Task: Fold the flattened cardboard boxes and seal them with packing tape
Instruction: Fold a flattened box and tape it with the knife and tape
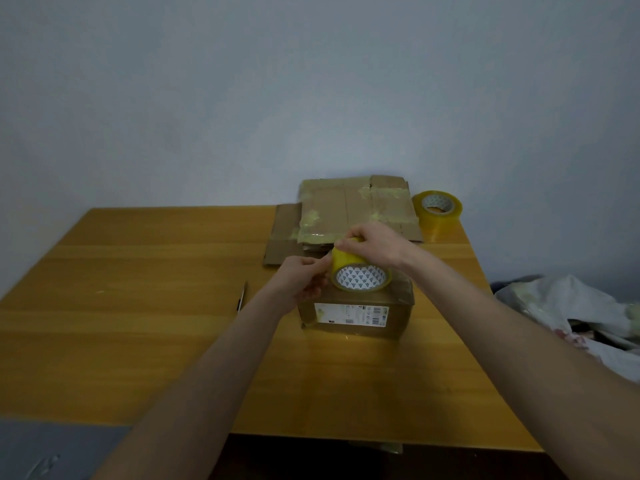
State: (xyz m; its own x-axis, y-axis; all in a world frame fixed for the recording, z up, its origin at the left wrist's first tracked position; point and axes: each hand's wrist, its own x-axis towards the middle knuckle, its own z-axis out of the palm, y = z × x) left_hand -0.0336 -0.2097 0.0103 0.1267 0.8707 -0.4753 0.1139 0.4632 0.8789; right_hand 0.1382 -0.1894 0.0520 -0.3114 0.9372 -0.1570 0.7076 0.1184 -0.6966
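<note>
Yellow tape roll (360,271): clamped on top by the right hand (375,245); rested on the folded box (356,313), mid-tabletop (138,323).
Left fingers (317,268): pinched together at the roll's edge, apparently on the tape end.
Handling: roll judged light, rigid; film thin, clingy; best gripped across the rim.
Flattened boxes (346,213): stacked behind.
Hidden: tape end, box seam.
</note>
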